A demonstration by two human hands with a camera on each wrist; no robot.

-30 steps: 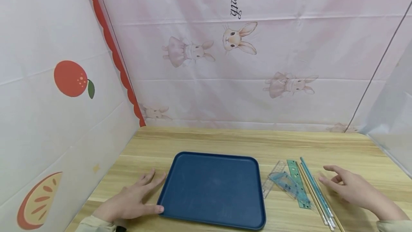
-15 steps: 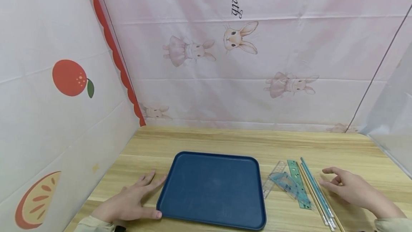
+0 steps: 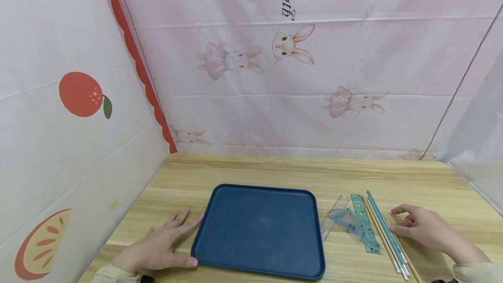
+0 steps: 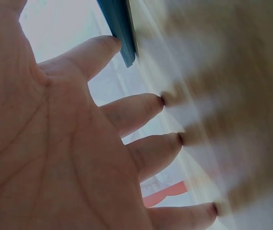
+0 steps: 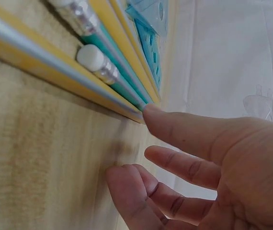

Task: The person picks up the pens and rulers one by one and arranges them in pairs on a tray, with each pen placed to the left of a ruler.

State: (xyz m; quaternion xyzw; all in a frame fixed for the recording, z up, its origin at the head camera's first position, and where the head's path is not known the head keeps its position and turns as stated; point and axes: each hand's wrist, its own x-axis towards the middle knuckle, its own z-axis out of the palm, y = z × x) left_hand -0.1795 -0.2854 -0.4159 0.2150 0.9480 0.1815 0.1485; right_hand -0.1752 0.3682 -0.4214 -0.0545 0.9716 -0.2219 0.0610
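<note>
A dark blue rectangular tray lies on the wooden table. Against its left rim my left hand rests with fingers spread; thumb and index fingertips meet the edge, and the other fingertips stand on the table in the left wrist view. To the tray's right lies a bundle of yellow and teal pencils with white erasers. My right hand is beside them, fingers loosely bent and nothing in its grasp. Its thumb tip is right at the pencils in the right wrist view.
Between tray and pencils lie a clear ruler, a blue transparent set square and a green ruler, partly overlapping. A printed cloth wall rises behind the table, with another cloth wall on the left.
My right hand has shifted slightly left, bringing the thumb up to the pencils, its fingers a little more bent. The left hand and tray stay nearly still.
</note>
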